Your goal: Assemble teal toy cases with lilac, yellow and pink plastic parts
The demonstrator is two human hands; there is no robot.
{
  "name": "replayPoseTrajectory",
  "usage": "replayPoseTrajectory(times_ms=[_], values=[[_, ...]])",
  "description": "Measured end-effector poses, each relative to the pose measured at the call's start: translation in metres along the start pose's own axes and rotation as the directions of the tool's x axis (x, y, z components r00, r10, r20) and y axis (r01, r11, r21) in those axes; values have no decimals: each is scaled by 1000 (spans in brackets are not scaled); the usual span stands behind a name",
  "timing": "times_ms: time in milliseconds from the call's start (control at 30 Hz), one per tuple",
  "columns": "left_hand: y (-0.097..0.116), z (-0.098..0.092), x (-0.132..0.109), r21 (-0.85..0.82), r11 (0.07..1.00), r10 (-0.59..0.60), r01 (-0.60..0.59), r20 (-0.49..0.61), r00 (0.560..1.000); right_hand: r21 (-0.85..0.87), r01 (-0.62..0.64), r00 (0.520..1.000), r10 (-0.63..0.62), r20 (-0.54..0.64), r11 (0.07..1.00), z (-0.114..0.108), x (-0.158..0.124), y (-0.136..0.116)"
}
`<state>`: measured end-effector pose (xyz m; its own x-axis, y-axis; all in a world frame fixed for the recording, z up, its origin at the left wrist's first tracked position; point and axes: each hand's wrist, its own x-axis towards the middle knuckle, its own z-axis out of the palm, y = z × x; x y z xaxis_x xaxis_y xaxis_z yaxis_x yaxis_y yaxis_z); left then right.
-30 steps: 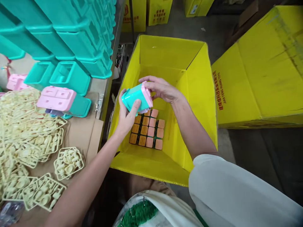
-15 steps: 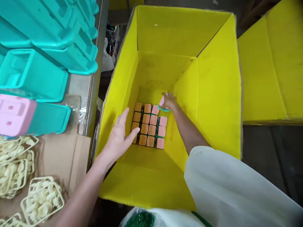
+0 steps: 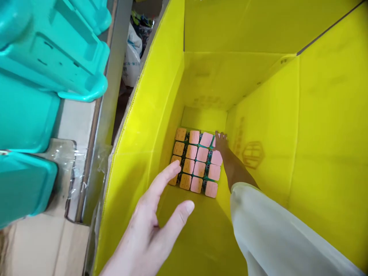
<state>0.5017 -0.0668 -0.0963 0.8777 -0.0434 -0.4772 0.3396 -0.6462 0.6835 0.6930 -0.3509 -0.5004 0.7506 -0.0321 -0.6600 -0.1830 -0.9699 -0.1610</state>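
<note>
Your right hand (image 3: 221,143) splays over a pink-topped teal plastic box (image 3: 214,142), one-to-two o'clock in the pink-and-orange-topped block (image 3: 191,152); can't tell if gripping. Left hand (image 3: 148,222), seven-to-eight o'clock: loose, empty. Box likely light, stiff, slick; hold its sides. Yellow cardboard carton (image 3: 267,103), three o'clock wall: brown hexagonal logo (image 3: 253,155), lettering unclear.

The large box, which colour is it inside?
The box is yellow inside; it shows best in the head view.

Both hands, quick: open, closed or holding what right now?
Left hand: open, holding nothing.
Right hand: on a pink-topped piece; whether it grips cannot be told.
</note>
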Motion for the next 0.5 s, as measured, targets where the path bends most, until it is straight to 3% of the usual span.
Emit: replayPoseTrajectory(times_ms=[100, 200, 300, 367, 467, 500], values=[[-2, -1, 1, -17, 1000, -22, 22, 9, 1000, 105, -64, 998, 63, 20, 992, 13, -3, -2], [-1, 2, 4, -64, 997, -51, 52, 25, 998, 217, -82, 995, 94, -45, 973, 13, -16, -8], [5, 6, 8, -168, 982, -89, 91, 19, 996, 333, -21, 973, 96, -212, 943, -3, -29, -27], [10, 6, 11, -241, 966, -89, 91, 18, 996, 398, 75, 938, 71, -340, 914, -26, -38, -51], [16, 4, 15, -226, 972, -52, 69, 78, 996, 462, 386, 820, -67, -568, 799, -79, -73, -103], [17, 2, 16, -185, 981, -40, 61, 114, 993, 470, 604, 692, -132, -710, 644, -100, -95, -123]])
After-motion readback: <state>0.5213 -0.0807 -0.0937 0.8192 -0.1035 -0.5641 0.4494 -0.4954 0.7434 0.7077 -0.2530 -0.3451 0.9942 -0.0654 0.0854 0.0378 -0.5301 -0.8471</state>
